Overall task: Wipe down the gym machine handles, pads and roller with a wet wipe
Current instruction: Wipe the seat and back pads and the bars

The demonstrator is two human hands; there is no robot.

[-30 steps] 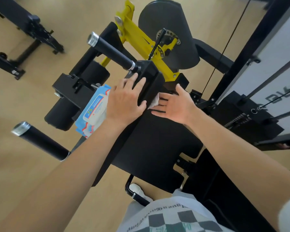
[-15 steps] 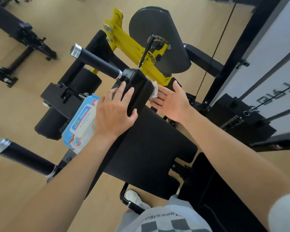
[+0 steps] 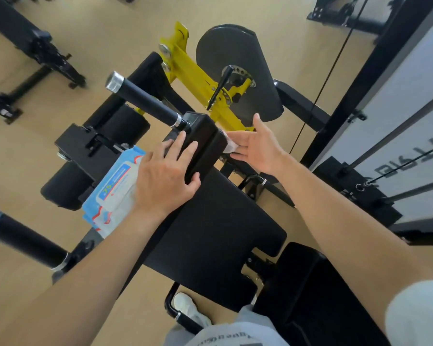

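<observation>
A black gym machine fills the middle of the view, with a large flat pad [image 3: 210, 228] and a narrow raised black pad [image 3: 203, 143] at its far end. My left hand [image 3: 165, 178] lies flat on the near side of the raised pad, fingers spread. My right hand [image 3: 258, 143] presses a white wet wipe [image 3: 229, 146] against the pad's right side; most of the wipe is hidden by the palm. A black handle [image 3: 145, 101] with a chrome cap sticks out up-left of the pad. A second handle [image 3: 23, 238] is at lower left. A black roller [image 3: 70, 181] lies further left.
A blue and white wet wipe pack [image 3: 115, 193] rests on the machine left of my left hand. A yellow lever arm [image 3: 198, 81] and a round black plate [image 3: 235, 61] stand behind. A weight stack frame [image 3: 385, 146] with cables is at the right. Other black equipment [image 3: 35, 51] stands at upper left.
My right hand has slid the wipe from the near part of the raised pad along its right side toward the far end. My left hand has stayed on the pad.
</observation>
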